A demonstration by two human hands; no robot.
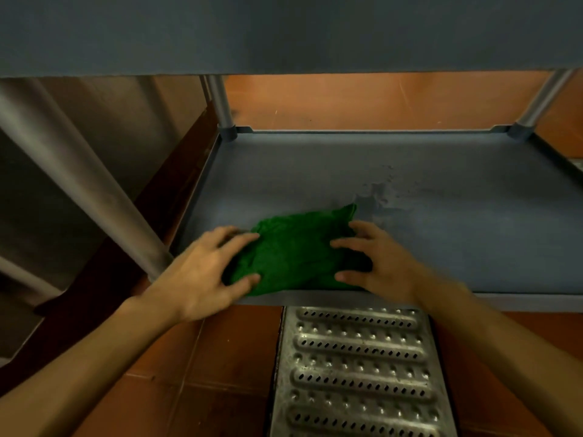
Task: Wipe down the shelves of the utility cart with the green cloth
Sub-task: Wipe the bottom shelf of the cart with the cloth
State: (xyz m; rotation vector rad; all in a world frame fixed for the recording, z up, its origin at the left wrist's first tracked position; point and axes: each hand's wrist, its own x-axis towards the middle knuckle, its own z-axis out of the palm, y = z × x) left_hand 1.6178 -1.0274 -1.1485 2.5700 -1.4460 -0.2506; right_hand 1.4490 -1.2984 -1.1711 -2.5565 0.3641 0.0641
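Two hands: both are laid on the green cloth (293, 257), the left hand (205, 272) at its left end and the right hand (375, 263) at its right end.
Hand state: fingers and thumbs are seen spread and only slightly bent, flat on the fabric. Through the blur a pinch cannot be ruled out, but pressing is judged likelier.
Cloth position: it is bunched on the lower shelf (457, 222), near the front edge and towards the left.
Long axis: it runs left to right, between the hands.
Key relation: a mottled patch (375, 197) lies just beyond the cloth's far right corner, nearer the right hand, so a push away and rightward is judged to be called for.
Ground to cover: most of the shelf lies beyond and to the right of the cloth.
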